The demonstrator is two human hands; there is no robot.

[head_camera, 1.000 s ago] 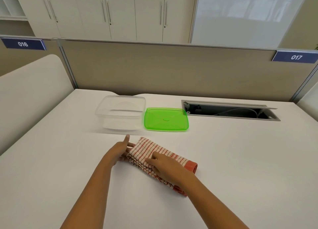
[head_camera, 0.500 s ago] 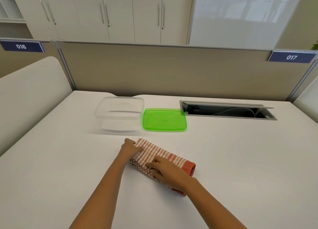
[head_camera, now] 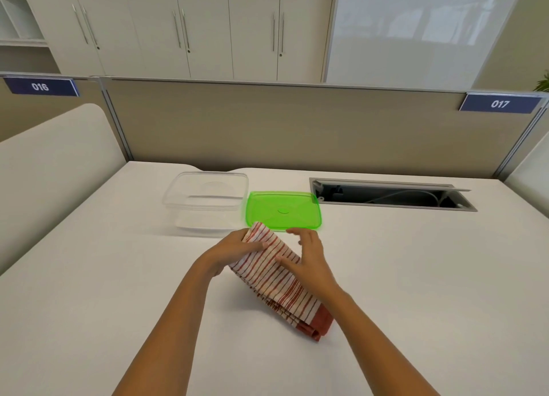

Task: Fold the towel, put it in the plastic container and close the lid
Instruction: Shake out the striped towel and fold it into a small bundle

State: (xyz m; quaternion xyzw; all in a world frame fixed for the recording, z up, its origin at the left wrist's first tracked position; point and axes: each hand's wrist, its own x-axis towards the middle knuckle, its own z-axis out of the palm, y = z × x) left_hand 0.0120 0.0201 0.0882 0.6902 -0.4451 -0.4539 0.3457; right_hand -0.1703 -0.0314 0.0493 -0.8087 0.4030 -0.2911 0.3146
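A folded red-and-white striped towel lies as a long strip on the white table, its far end lifted. My left hand grips that raised far end between thumb and fingers. Resting on the strip's right side, my right hand has its fingers spread, with the thumb pressing on the cloth. Just beyond the hands stands the clear plastic container, open and with nothing in it. The green lid lies flat to its right, touching it.
An open cable tray is sunk into the table at the back right. A beige partition closes the far edge, and a white padded divider runs along the left.
My left hand took hold of the towel's far end and lifted it off the table. My right hand slid up along the strip and spread its fingers.
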